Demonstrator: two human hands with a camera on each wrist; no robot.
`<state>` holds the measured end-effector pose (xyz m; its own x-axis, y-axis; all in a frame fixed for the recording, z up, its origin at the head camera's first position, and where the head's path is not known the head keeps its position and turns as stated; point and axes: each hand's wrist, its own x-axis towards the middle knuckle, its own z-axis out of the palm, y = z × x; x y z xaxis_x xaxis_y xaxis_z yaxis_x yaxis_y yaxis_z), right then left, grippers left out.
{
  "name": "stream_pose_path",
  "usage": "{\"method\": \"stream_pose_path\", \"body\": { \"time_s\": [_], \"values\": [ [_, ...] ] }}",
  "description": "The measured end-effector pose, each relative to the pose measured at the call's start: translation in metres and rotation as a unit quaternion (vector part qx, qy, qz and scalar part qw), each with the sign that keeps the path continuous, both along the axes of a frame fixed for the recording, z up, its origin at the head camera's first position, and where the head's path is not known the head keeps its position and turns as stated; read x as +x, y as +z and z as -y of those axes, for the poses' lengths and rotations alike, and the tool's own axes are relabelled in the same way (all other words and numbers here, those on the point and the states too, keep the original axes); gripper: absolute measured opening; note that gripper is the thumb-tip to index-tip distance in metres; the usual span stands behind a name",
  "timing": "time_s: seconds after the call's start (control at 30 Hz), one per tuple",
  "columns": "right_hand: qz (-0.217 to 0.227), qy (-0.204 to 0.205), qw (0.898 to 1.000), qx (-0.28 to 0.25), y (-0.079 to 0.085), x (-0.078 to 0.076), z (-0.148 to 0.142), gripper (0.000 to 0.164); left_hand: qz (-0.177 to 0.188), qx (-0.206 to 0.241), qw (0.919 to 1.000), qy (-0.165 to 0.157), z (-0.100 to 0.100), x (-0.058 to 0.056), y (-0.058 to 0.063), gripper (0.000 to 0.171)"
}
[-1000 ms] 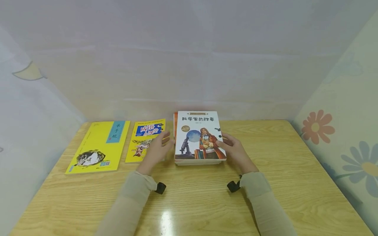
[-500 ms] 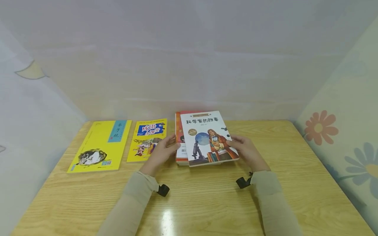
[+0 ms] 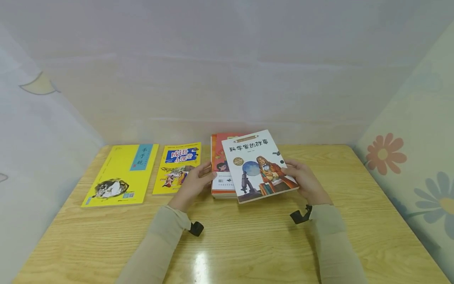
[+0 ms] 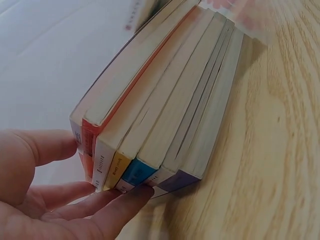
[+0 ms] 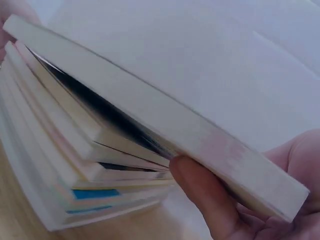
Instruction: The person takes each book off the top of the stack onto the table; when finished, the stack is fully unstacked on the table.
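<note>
My right hand (image 3: 307,183) grips the right edge of a white paperback book (image 3: 260,167) with a telescope and a long-haired figure on its cover. In the right wrist view that book (image 5: 165,117) slants above the stack, a finger (image 5: 202,192) beneath it. My left hand (image 3: 193,185) rests against the left side of the stack of books (image 3: 222,193), topped by a red-covered book (image 3: 219,157). In the left wrist view its thumb (image 4: 52,145) touches near the stack's upper corner, and its other fingers lie along the spines (image 4: 112,172).
Two yellow books lie flat at the left, a larger one (image 3: 120,177) and a smaller one (image 3: 177,167) beside my left hand. The wooden table (image 3: 241,244) meets a pale cloth wall (image 3: 227,79) behind the stack. Flower-patterned cloth (image 3: 418,157) borders the right.
The white book has shifted right off the stack and turned askew, uncovering the red book. My right hand moved right with it. My left hand came to touch the stack.
</note>
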<state>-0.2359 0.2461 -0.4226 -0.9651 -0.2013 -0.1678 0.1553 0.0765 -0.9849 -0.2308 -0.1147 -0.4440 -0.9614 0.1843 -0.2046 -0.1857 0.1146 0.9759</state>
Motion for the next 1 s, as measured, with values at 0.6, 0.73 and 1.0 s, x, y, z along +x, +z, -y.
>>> {"method": "stream_pose_path", "body": {
  "time_s": [0.6, 0.73, 1.0],
  "values": [
    [-0.015, -0.090, 0.990, -0.111, 0.012, 0.009, -0.089, 0.073, 0.003, 0.015, 0.9998, 0.010, -0.001, 0.001, 0.001, 0.065],
    [-0.019, -0.107, 0.990, -0.087, 0.007, 0.008, -0.100, 0.069, 0.002, 0.010, 0.9999, 0.011, -0.001, 0.001, 0.002, 0.065],
    [0.000, -0.083, 0.994, -0.071, -0.018, 0.003, -0.106, 0.062, 0.003, 0.013, 0.9999, 0.010, -0.001, 0.001, 0.000, 0.065]
  ]
}}
